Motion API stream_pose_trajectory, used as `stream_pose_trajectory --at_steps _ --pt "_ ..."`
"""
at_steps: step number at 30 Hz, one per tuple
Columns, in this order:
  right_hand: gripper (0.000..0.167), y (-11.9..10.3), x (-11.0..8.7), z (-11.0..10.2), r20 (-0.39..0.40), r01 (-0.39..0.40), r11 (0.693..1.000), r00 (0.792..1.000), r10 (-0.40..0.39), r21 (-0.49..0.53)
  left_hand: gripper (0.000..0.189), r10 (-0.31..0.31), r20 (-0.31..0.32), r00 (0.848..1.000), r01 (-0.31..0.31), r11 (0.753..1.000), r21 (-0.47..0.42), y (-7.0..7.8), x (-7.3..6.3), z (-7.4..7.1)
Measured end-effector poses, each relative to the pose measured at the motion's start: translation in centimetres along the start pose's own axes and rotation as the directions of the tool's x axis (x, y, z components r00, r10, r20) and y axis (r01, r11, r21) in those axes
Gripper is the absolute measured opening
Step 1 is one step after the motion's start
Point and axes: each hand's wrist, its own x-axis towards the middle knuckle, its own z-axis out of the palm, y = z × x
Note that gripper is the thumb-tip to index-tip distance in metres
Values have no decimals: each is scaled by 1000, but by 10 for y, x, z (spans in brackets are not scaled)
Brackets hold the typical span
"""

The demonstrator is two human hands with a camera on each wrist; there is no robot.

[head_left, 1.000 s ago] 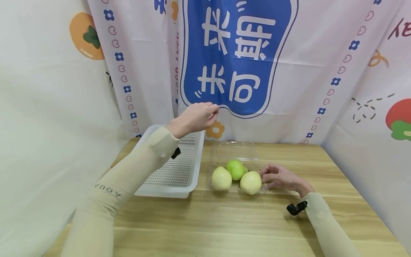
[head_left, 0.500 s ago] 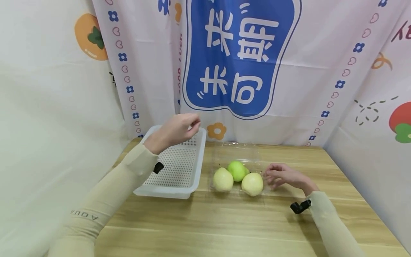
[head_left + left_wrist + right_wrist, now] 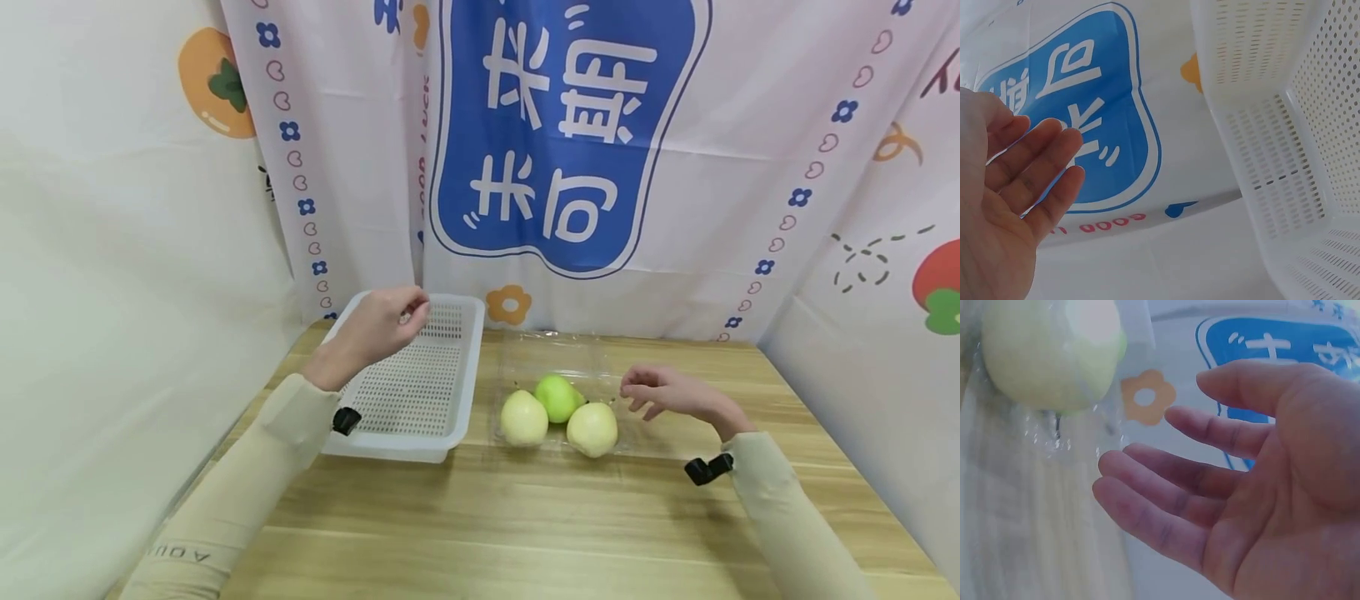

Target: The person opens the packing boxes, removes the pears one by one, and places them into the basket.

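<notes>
My left hand (image 3: 381, 325) hovers over the white plastic basket (image 3: 478, 358), fingers loosely bent with nothing in them. In the left wrist view its palm faces up beside the basket's slotted wall. To the right, a clear plastic clamshell box (image 3: 555, 354) lies with its lid back. Inside sit two pale yellow pears (image 3: 524, 418) (image 3: 592, 429) at the front and a green pear (image 3: 557, 397) behind them. My right hand (image 3: 675, 392) is just right of the box, fingers relaxed and holding nothing; the right wrist view shows a gap between its fingertips and the nearest pear (image 3: 1047, 350).
Everything stands on a wood-grain table (image 3: 480, 533). A printed curtain (image 3: 705, 225) hangs close behind the basket and box. White cloth walls rise along the table's left and right sides.
My left hand has moved left and down, from behind the basket's right rim to over its left part. My right hand has drawn slightly right and up from the box. The pears stay put.
</notes>
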Motion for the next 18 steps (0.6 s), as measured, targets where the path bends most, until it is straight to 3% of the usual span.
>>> stream_pose_trajectory --at_steps 4,9,15,18 --pt "29 -13 0 2 -4 7 998 1000 -7 -57 12 -19 -32 999 19 1000 -10 -2 -8 -4" --pt "25 -25 4 9 -12 40 995 999 -41 -96 12 -87 -71 994 85 996 -32 -8 -20 -10" --pt "24 -34 8 16 -19 67 988 997 -71 -138 15 -211 -14 977 211 977 -44 -14 -38 -22" --pt "24 -37 10 17 -23 95 979 995 -100 -180 14 -215 -22 976 214 976 -48 -19 -46 -25"
